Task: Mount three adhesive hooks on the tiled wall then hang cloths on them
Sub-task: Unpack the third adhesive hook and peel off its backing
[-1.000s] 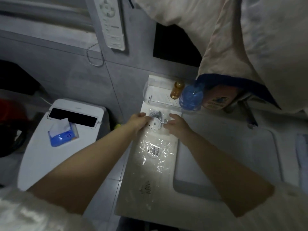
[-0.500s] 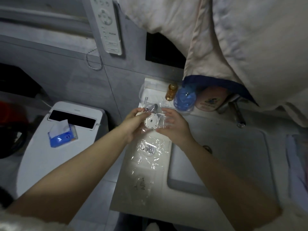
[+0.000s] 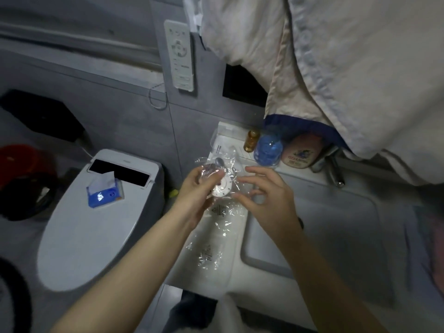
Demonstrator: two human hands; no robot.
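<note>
Left hand: raised over the sink surface, fingers curled around an adhesive hook inside its clear plastic wrapper; thumb lies across the hook's upper part.
Adhesive hook: white round base disc faces up, small dark marks around its rim; a shiny metal part shows above it through the wrapper, shape hard to make out behind glare and the thumb.
Right hand: fingers spread and slightly bent, fingertips at the wrapper's right edge; whether they pinch the film or only touch it, cannot tell.
Second wrapper: lies flat on the surface just below the hands, a printed triangle mark on it; contents not readable.
Third wrapper: further toward the near edge of the surface, crumpled, mostly glare.
Back of surface: amber bottle, blue bottle and pink bottle stand close together against the tiled wall; pink bottle's top is hidden by hanging cloth.
Cloth: pale, with a dark blue hem, cut off by the top and right frame edges.
Faucet: partly under the cloth.
Toilet: lid closed, blue tissue pack on it.
Wall: white remote panel mounted above.
Lighting: dim; left-side floor items too dark to identify.
</note>
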